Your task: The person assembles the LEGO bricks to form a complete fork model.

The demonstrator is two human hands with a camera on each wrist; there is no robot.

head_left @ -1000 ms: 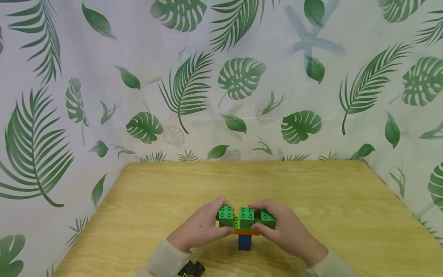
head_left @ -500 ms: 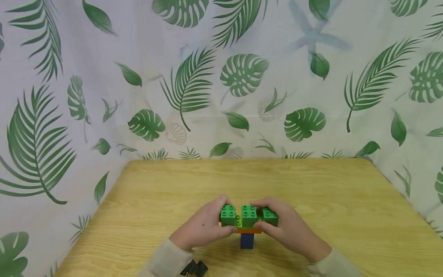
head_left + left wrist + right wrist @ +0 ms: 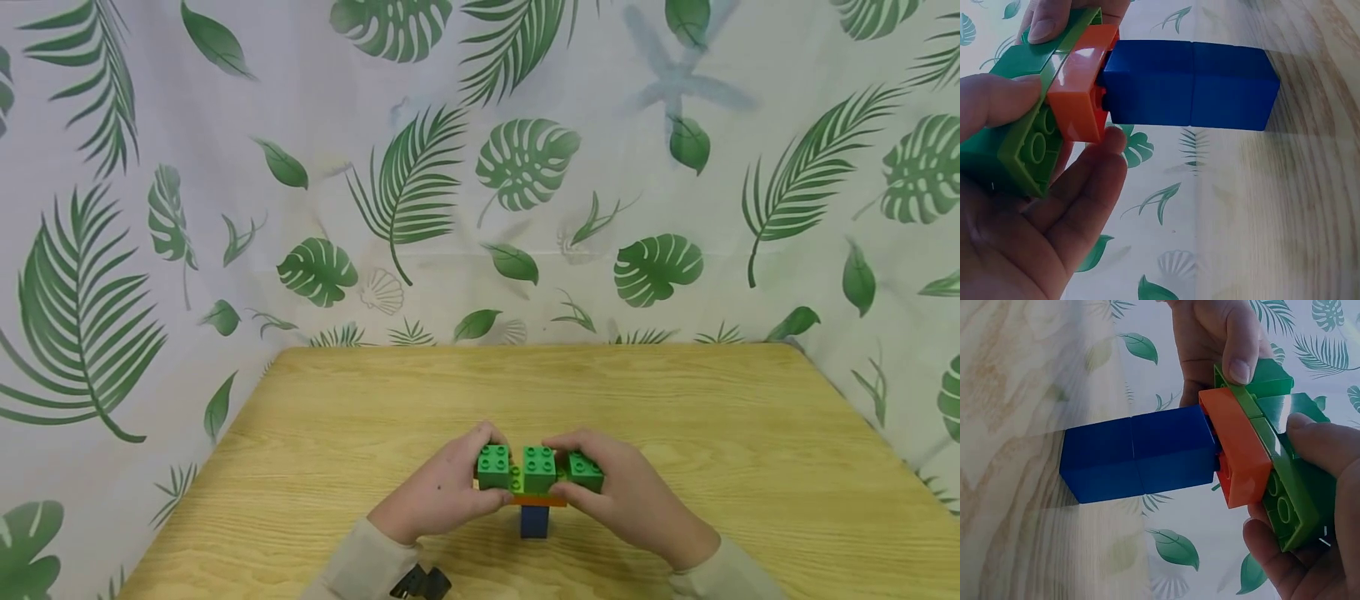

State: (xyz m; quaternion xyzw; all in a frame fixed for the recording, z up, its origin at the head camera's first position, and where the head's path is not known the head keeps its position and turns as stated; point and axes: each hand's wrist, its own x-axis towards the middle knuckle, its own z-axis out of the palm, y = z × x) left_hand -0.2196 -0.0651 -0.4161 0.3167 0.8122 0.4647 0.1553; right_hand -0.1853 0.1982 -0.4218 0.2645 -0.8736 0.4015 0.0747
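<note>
A T-shaped stack of toy building bricks stands on the wooden table in the head view. Its post is two blue bricks, one on the other, with an orange brick above them. Across that lie light green bricks, topped by three darker green bricks spaced in a row. My left hand grips the left end of the crosspiece, thumb in front and fingers behind. At the opposite end my right hand holds the green bricks, its thumb pressing near the middle one. Fingers partly hide both ends.
The light wooden table reaches back to a white curtain printed with green leaves, which also hangs along both sides. A small black object sits beside the left sleeve at the front.
The head view has shifted slightly. Both hands keep the same hold on the brick stack, which stands where it was.
</note>
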